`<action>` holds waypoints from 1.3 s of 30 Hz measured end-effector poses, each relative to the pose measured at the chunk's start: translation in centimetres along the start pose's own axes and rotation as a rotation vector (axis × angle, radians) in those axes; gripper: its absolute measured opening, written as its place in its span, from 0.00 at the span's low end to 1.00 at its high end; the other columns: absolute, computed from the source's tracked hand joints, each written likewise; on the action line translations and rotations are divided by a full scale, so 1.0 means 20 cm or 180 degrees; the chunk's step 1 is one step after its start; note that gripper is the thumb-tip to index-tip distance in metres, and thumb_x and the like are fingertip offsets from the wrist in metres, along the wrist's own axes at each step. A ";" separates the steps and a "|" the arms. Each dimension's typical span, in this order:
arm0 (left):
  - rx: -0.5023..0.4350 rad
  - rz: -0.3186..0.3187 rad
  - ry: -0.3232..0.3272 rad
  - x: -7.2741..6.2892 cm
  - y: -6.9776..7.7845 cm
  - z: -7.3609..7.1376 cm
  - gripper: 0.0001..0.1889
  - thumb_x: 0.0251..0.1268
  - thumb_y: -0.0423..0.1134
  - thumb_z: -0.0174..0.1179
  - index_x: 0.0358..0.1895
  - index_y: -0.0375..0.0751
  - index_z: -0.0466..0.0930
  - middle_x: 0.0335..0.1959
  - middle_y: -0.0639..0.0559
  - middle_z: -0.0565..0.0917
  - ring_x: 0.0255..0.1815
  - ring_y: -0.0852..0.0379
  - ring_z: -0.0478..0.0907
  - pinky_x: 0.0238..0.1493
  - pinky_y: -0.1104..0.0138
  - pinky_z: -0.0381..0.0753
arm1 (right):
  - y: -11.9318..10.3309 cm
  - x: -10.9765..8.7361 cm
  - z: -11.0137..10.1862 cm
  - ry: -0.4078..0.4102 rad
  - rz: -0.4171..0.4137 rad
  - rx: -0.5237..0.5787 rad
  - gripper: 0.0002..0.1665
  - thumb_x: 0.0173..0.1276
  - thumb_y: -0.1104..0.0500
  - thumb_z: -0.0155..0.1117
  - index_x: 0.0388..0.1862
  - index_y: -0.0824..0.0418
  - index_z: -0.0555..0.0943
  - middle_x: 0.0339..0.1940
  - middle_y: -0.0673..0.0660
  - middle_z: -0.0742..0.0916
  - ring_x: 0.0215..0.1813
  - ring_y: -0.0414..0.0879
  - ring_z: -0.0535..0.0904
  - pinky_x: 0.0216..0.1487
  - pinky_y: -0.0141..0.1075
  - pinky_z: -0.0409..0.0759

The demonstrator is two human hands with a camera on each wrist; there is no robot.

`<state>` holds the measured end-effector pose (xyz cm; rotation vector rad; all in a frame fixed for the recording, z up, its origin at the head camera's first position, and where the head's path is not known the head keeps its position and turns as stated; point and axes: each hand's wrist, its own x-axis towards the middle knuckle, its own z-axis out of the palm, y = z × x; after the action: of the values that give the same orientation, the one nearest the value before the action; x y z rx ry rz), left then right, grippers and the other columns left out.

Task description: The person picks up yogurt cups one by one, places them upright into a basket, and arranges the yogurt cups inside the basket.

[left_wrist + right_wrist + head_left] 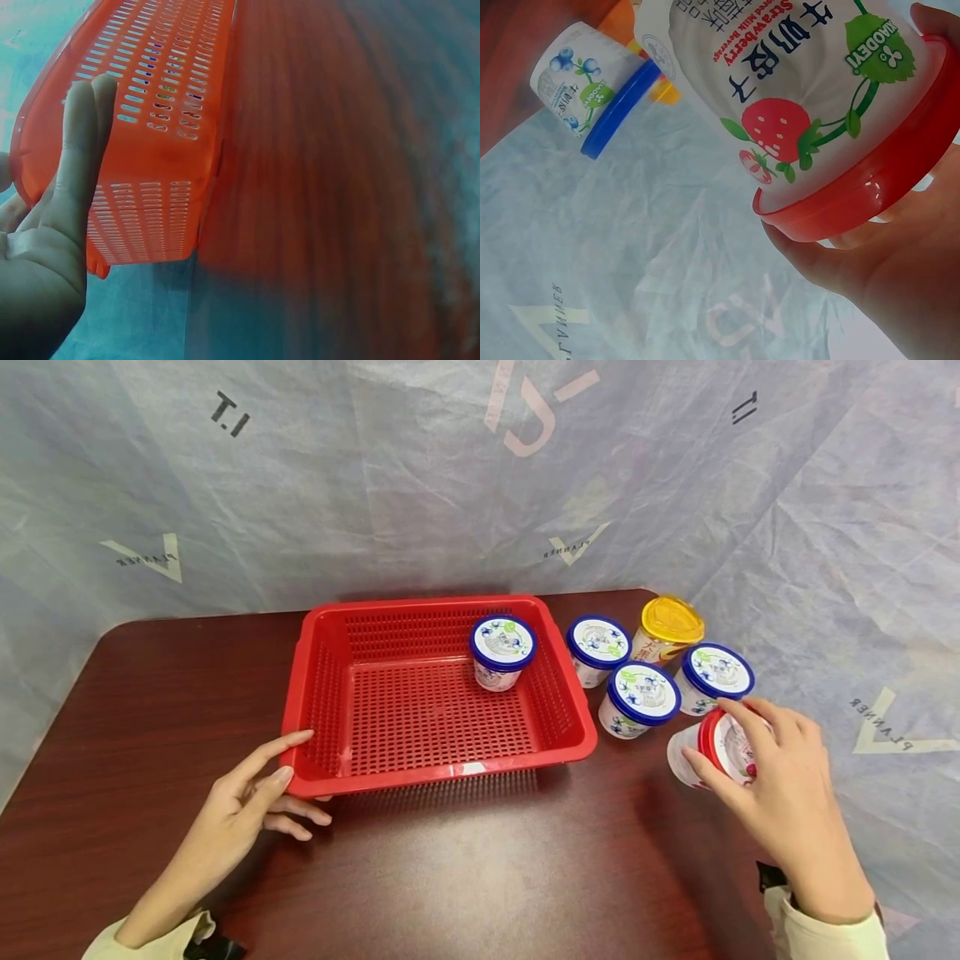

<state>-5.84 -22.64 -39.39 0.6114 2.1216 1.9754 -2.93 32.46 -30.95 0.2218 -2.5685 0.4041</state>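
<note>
A red plastic basket (442, 768) with slotted walls stands on the table. At its near left corner my left hand (232, 810) holds the rim, thumb and index finger on the edge and the other fingers below, outside the wall. In the left wrist view, straight fingers (75, 142) lie along the outer side of the basket (142, 161). My right hand (787, 777) grips a strawberry milk beverage cup (686, 756) round its red lid (870, 191). The cup leans, its lid turned toward the palm. One blue-lidded cup (502, 652) stands inside the basket, at its back right.
Right of the basket stand three more blue-lidded cups: one near the rim (598, 643), one in front (641, 697) and one farther right (716, 677). A yellow-lidded cup (670, 627) stands behind them. A grey printed cloth (420, 485) hangs behind the brown table (465, 868).
</note>
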 end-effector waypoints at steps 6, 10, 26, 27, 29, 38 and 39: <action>0.0043 0.0003 0.0061 0.00 0.00 0.00 0.24 0.81 0.27 0.37 0.76 0.34 0.55 0.42 0.34 0.86 0.33 0.40 0.88 0.26 0.51 0.86 | -0.02 0.01 0.00 0.0029 -0.0067 0.0018 0.43 0.40 0.55 0.84 0.58 0.65 0.80 0.58 0.72 0.77 0.58 0.71 0.67 0.53 0.66 0.62; 0.0121 0.0011 0.0110 0.01 0.00 0.00 0.24 0.81 0.28 0.38 0.76 0.35 0.56 0.49 0.40 0.84 0.33 0.41 0.88 0.26 0.51 0.86 | -0.03 0.02 0.00 0.0058 -0.0111 0.0031 0.43 0.40 0.54 0.83 0.58 0.65 0.80 0.58 0.72 0.77 0.58 0.71 0.68 0.53 0.65 0.62; 0.0171 0.0047 0.0114 0.00 -0.01 0.00 0.24 0.81 0.27 0.39 0.76 0.35 0.57 0.57 0.37 0.79 0.33 0.41 0.88 0.26 0.51 0.86 | -0.08 0.05 -0.01 0.0110 -0.0268 0.0062 0.40 0.51 0.41 0.74 0.59 0.63 0.80 0.60 0.71 0.77 0.59 0.72 0.67 0.58 0.65 0.63; 0.0184 0.0042 0.0116 0.00 -0.01 0.00 0.24 0.81 0.27 0.39 0.76 0.35 0.57 0.56 0.37 0.80 0.33 0.41 0.88 0.26 0.51 0.86 | -0.09 0.05 -0.01 0.0110 -0.0274 0.0063 0.41 0.52 0.40 0.73 0.59 0.63 0.80 0.60 0.71 0.77 0.59 0.72 0.67 0.59 0.65 0.63; 0.0202 0.0023 0.0127 0.00 -0.01 0.00 0.24 0.81 0.28 0.39 0.76 0.36 0.57 0.56 0.37 0.80 0.33 0.42 0.88 0.25 0.51 0.86 | -0.09 0.05 -0.01 0.0113 -0.0296 0.0066 0.41 0.55 0.37 0.71 0.60 0.63 0.80 0.61 0.72 0.77 0.59 0.72 0.67 0.60 0.65 0.63; 0.0223 0.0024 0.0121 0.00 -0.01 0.00 0.24 0.81 0.27 0.39 0.76 0.35 0.57 0.56 0.37 0.79 0.33 0.42 0.88 0.25 0.52 0.86 | -0.14 0.08 -0.01 0.0176 -0.0341 0.0059 0.47 0.60 0.25 0.59 0.59 0.63 0.80 0.60 0.71 0.77 0.59 0.72 0.67 0.57 0.66 0.63; 0.0224 0.0023 0.0120 0.00 -0.01 0.00 0.24 0.81 0.27 0.39 0.76 0.35 0.57 0.55 0.37 0.79 0.33 0.42 0.88 0.25 0.52 0.86 | -0.14 0.08 -0.01 0.0182 -0.0347 0.0056 0.48 0.61 0.24 0.58 0.59 0.63 0.80 0.60 0.71 0.77 0.59 0.72 0.67 0.56 0.66 0.63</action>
<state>-5.92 -22.61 -39.62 0.5989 2.2224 1.9383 -3.62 29.67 -29.31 0.3501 -2.4845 0.3868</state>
